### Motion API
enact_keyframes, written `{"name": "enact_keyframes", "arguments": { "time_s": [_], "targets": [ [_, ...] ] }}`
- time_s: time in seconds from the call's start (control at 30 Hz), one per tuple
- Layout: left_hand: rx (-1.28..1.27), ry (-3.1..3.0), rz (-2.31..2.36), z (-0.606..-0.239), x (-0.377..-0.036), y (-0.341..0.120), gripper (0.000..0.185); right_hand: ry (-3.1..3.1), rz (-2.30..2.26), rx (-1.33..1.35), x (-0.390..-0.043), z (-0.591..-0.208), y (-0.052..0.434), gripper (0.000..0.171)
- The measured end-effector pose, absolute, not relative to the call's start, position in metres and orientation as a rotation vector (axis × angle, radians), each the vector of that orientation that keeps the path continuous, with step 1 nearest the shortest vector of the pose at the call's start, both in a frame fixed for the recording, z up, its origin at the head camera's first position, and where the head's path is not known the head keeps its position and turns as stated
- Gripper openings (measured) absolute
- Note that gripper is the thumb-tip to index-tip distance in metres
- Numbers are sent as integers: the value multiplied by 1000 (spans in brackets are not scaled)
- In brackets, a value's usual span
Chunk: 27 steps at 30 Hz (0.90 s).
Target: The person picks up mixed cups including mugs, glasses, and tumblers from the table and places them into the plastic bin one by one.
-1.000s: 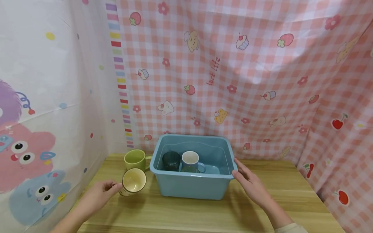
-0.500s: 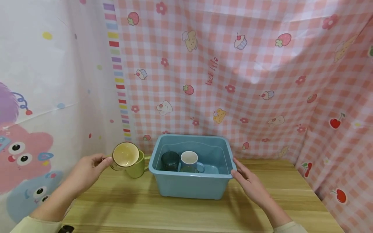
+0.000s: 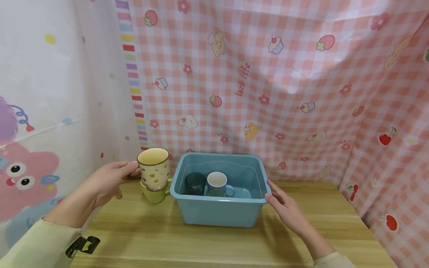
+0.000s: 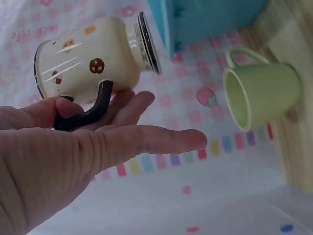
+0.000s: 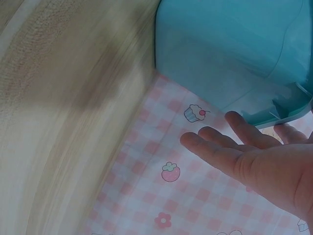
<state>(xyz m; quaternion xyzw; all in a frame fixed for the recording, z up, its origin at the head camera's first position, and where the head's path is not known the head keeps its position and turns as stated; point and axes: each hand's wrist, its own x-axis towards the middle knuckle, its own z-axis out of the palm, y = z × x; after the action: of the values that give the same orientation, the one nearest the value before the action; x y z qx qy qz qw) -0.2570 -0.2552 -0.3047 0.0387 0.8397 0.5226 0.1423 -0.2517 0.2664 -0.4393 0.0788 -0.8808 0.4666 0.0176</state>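
Left hand [image 3: 107, 180] grips the cream mug [image 3: 154, 169] by its handle above the green mug [image 3: 155, 193], base contact unclear; right hand [image 3: 285, 208], fingers straight, touches the blue tub [image 3: 221, 212], fingertips hidden under its rim.

blue bin [image 3: 221, 208] blocks mid-table [image 3: 318, 227]; bare wood lies on its right.

table [image 5: 58, 98]: motion-blurred | green mug [image 3: 155, 194]: partly hidden behind cream mug [image 3: 153, 168]

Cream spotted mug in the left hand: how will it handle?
The cream mug looks rigid and glazed, so probably slippery and chip-prone. The left hand holds only its dark handle, so it may swing. Over the green mug, a bump seems possible.
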Motion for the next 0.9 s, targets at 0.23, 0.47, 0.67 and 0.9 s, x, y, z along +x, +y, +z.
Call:
{"name": "enact_keyframes", "arguments": {
  "time_s": [0.23,0.47,0.67,0.9],
  "targets": [
    [163,2338,1557,-286,-269,-221,64,-2744,1431,257,-252,-438,266,66],
    [122,2320,1616,-278,-289,-163,46,-2747,1439,253,-252,-439,268,66],
    [107,2299,1648,-284,-308,-119,39,-2757,1442,250,-253,-438,268,66],
    [137,2360,1598,-295,-321,-83,43,-2746,1459,245,-253,-438,268,65]
  ]
}}
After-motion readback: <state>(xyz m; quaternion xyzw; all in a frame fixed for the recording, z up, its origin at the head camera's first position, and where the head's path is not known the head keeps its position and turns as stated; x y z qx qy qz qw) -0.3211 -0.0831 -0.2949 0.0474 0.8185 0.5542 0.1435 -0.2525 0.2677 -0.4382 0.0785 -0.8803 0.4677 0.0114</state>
